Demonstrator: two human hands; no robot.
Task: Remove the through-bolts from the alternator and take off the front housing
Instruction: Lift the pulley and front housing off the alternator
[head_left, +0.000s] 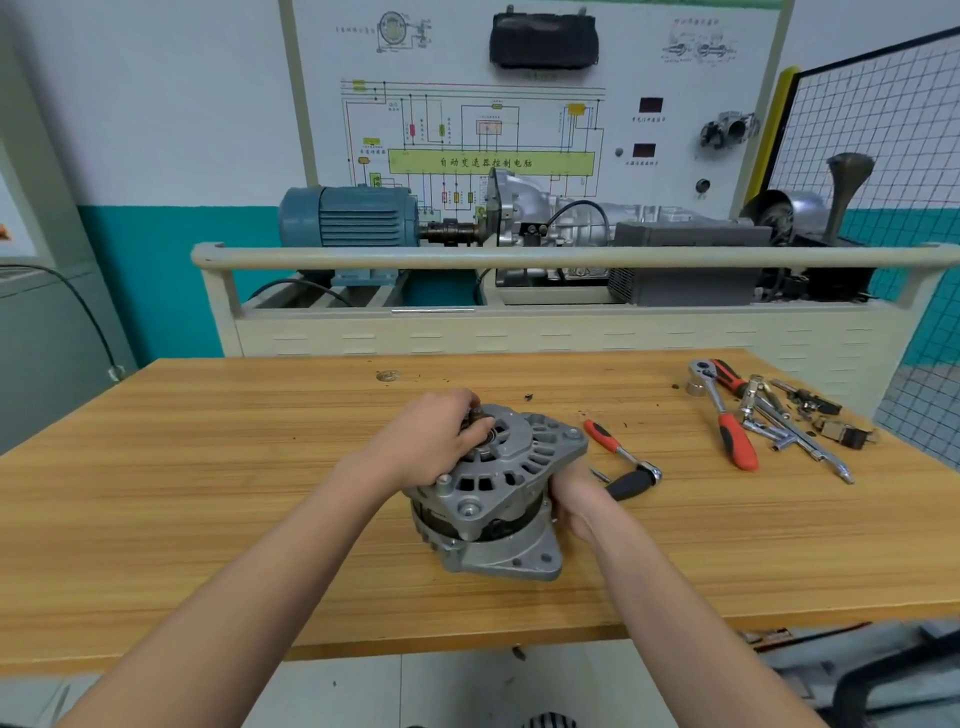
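Note:
A silver alternator (493, 499) stands on the wooden workbench (208, 493), its slotted front housing (511, 460) facing up and tilted toward me. My left hand (439, 441) lies over the top left of the housing, fingers curled around the shaft stub at its centre. My right hand (569, 499) grips the alternator's right side, its fingers hidden behind the body. A dark gap shows between the front housing and the rear part. A thin bolt (601, 474) lies on the bench just right of the alternator.
A small red-handled ratchet (621, 454) with a black-handled tool lies close to my right hand. Further right sit bigger red ratchets (730, 426), sockets and extension bars (795, 421). A trainer stand with a blue motor (348, 215) stands behind the bench.

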